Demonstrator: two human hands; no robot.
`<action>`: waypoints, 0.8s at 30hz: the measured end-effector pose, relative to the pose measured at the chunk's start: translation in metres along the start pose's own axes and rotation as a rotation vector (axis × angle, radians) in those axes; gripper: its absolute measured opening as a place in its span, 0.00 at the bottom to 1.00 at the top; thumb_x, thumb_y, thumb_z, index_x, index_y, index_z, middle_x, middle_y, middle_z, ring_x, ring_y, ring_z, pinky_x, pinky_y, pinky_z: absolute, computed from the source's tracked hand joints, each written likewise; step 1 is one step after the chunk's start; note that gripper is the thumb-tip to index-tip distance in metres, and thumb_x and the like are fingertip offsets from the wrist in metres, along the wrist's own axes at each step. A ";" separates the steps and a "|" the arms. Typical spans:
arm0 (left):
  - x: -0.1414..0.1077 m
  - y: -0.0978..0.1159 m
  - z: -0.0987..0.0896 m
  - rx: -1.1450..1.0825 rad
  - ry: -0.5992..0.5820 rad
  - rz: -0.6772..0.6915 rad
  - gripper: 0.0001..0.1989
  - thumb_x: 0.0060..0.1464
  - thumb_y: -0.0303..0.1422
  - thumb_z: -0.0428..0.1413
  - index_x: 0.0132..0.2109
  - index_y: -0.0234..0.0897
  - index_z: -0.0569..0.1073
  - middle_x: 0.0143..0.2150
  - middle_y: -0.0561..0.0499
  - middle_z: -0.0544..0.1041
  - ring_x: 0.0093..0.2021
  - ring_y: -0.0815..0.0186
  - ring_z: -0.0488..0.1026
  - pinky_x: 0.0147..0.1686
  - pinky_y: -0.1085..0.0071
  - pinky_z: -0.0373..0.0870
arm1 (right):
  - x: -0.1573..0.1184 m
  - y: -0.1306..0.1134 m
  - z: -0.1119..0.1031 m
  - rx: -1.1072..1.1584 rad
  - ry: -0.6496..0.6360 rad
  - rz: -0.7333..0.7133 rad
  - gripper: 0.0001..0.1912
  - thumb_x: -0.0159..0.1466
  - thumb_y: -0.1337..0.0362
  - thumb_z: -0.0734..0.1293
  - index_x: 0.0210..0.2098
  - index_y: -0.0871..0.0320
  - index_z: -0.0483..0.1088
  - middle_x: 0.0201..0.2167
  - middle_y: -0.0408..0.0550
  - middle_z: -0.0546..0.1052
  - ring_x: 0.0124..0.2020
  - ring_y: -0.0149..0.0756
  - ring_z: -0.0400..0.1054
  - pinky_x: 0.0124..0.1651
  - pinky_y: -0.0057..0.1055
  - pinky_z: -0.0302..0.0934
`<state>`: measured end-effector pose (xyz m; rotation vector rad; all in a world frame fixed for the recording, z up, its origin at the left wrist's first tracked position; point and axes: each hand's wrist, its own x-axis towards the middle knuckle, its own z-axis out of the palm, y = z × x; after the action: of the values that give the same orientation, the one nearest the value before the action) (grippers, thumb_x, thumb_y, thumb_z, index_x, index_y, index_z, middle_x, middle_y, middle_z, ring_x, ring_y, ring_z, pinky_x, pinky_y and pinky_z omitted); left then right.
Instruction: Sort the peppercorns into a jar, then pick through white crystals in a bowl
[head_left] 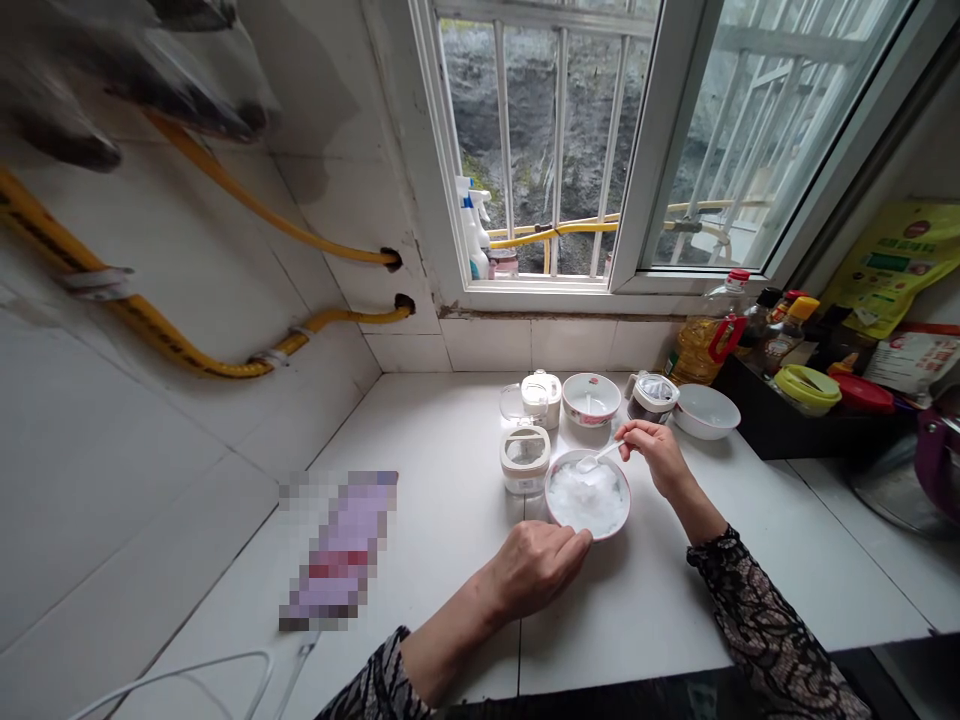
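A bowl (627,512) with a pinkish rim stands on the white counter, filled with a white grainy substance (586,500). My left hand (540,565) is closed at the bowl's near rim, its thumb and fingers pinching the edge. Between the fingers of my right hand (654,452) is the handle of a white spoon (592,463), whose head rests on the white substance. Just left of the bowl sits a clear-sided seasoning jar (525,460). Behind it are another white jar (543,395) with a raised clear lid and a bowl (591,402) with a red floral mark.
A dark-filled jar (651,396) and a white bowl (707,412) stand behind my right hand. Further right are an oil bottle (701,335) and a black rack (780,425) of condiments. A blurred purple item (349,545) and a white cable (225,658) lie left.
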<state>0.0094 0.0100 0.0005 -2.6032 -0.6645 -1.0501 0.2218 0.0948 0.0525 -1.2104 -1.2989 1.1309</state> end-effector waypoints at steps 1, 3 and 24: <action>0.000 0.000 0.000 0.002 0.002 0.001 0.12 0.66 0.23 0.42 0.35 0.35 0.65 0.21 0.57 0.66 0.17 0.72 0.60 0.18 0.69 0.49 | 0.000 0.000 0.001 0.012 -0.008 -0.001 0.07 0.48 0.61 0.64 0.22 0.58 0.72 0.13 0.40 0.69 0.19 0.31 0.62 0.31 0.32 0.59; 0.000 0.000 0.001 0.005 0.003 0.002 0.12 0.66 0.23 0.42 0.34 0.35 0.65 0.21 0.58 0.65 0.17 0.72 0.59 0.18 0.69 0.48 | -0.001 -0.002 0.005 0.047 -0.031 -0.006 0.08 0.49 0.61 0.65 0.24 0.58 0.72 0.14 0.41 0.70 0.20 0.32 0.63 0.32 0.33 0.60; -0.002 0.000 0.002 0.020 -0.039 -0.010 0.12 0.65 0.24 0.44 0.32 0.36 0.65 0.21 0.57 0.65 0.18 0.73 0.60 0.18 0.73 0.51 | -0.025 -0.018 0.027 -0.416 0.008 -0.611 0.08 0.65 0.65 0.61 0.36 0.55 0.72 0.27 0.46 0.79 0.33 0.39 0.72 0.43 0.36 0.65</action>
<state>0.0093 0.0099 -0.0019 -2.6127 -0.6945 -0.9927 0.1937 0.0687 0.0672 -0.9862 -1.7925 0.4263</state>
